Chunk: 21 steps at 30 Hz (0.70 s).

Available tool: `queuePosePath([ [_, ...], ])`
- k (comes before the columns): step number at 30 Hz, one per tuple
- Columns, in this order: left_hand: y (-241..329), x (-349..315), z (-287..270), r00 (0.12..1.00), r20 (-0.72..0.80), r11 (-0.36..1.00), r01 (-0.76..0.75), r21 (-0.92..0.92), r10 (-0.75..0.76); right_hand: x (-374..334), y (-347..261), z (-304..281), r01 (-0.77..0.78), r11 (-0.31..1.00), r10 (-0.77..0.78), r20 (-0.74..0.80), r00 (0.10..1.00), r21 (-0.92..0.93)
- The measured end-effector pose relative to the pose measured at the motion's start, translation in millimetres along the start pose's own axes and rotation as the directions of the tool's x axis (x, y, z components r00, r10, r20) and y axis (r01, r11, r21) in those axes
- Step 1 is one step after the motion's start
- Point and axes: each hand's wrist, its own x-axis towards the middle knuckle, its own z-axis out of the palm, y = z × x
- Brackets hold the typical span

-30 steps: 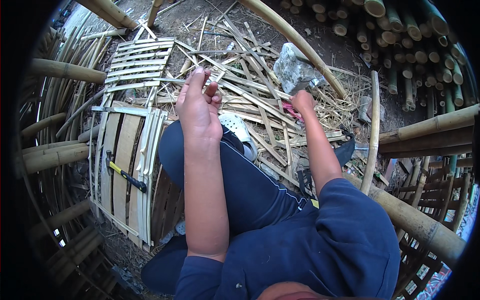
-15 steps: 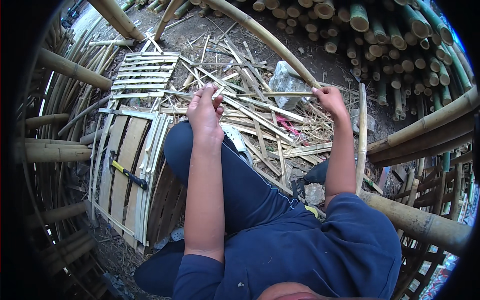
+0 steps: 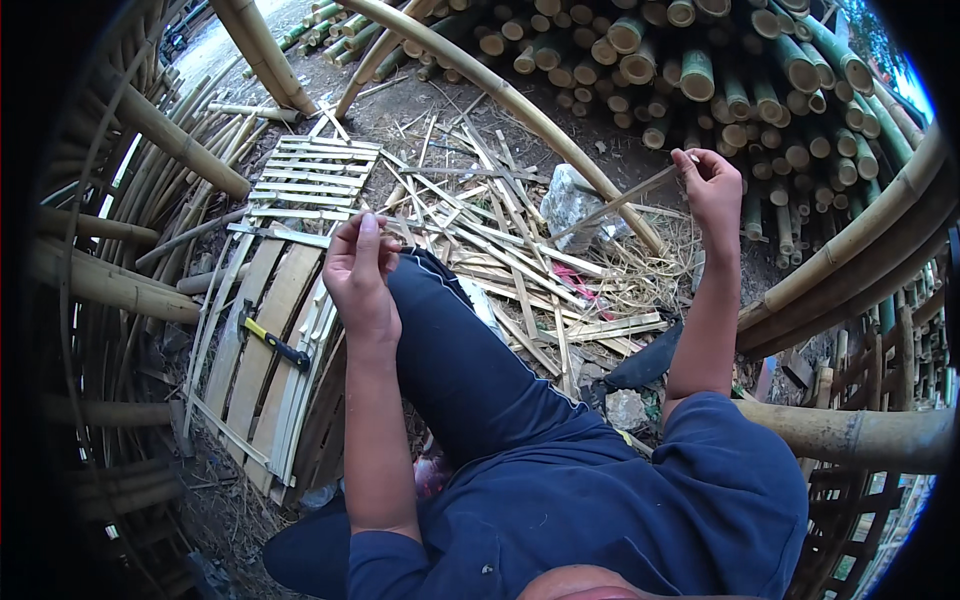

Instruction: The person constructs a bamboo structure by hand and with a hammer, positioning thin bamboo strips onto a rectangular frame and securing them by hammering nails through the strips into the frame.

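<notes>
My right hand is raised at the right, pinching one end of a thin bamboo strip. The strip slants down to the left, passing in front of a pale rock. Above my bent knee, my left hand has its fingers curled in and the thumb pressed against them; whatever it may hold is too small to make out. To its left, a hammer with a yellow and black handle lies on a low bench of bamboo slats. Several narrow strips rest along the bench's near edge.
Split bamboo pieces litter the ground ahead, beside a slatted bamboo panel. A slanting bamboo pole crosses above them. Cut bamboo poles are stacked at the far right. A thick horizontal pole runs by my right side.
My right hand has moved right and slightly up, its strip now tilted instead of level. My left hand has moved left and down, away from the strip. The view has shifted slightly.
</notes>
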Motion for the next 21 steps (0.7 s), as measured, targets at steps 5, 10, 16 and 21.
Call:
queuePosePath([
  [5, 91, -19, -71, 0.979, -0.049, 0.976, -0.194, 0.102, 0.199, 4, -33, 27, 0.026, 0.965, 0.055, -0.297, 0.953, 0.262],
  [10, 175, -42, -154, 0.942, -0.146, 0.925, -0.253, 0.282, 0.302, 2, -76, 59, 0.072, 0.823, 0.12, -0.296, 0.948, 0.564],
  [16, 235, -77, -250, 0.871, -0.246, 0.831, -0.267, 0.489, 0.425, 1, -137, 107, -0.07, 0.667, 0.246, -0.13, 0.961, 0.742],
  [21, 237, -117, -333, 0.755, -0.473, 0.851, -0.209, 0.482, 0.454, -11, -187, 182, -0.222, 0.594, 0.193, 0.131, 0.972, 0.773],
])
